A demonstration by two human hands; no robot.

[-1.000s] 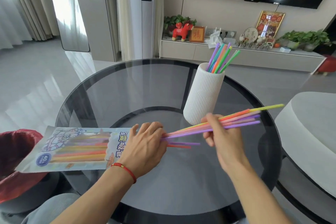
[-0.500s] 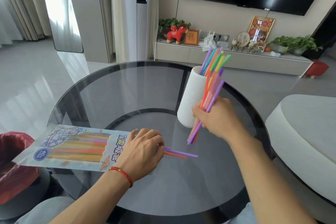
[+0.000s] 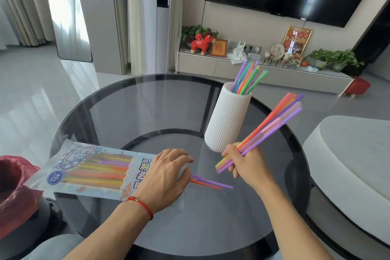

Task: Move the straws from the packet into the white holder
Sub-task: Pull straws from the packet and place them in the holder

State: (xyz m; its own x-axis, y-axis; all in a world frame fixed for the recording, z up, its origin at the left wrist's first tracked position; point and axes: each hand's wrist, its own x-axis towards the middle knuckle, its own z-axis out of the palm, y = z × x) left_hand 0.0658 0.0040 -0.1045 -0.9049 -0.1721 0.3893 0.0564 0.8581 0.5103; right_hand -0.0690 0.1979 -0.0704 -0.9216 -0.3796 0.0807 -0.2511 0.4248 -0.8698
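Note:
A printed plastic straw packet (image 3: 88,172) lies flat on the round glass table (image 3: 147,112), still holding several coloured straws. My left hand (image 3: 166,177) rests palm down on the packet's open end. A few loose straws (image 3: 211,183) poke out from under its fingers. My right hand (image 3: 244,164) grips a bundle of straws (image 3: 272,124) that slants up to the right, just right of the white ribbed holder (image 3: 229,120). The holder stands upright on the table with several straws in the holder (image 3: 247,79) sticking out of its top.
A red plastic bag (image 3: 14,192) sits at the table's left edge. A white rounded seat (image 3: 348,154) stands to the right of the table. Beyond the table are a low TV cabinet (image 3: 253,69) with ornaments and plants, and open floor at left.
My right hand has swung the straw bundle from flat to steep against the holder, then out to a slant on the holder's right. The left hand stays on the packet.

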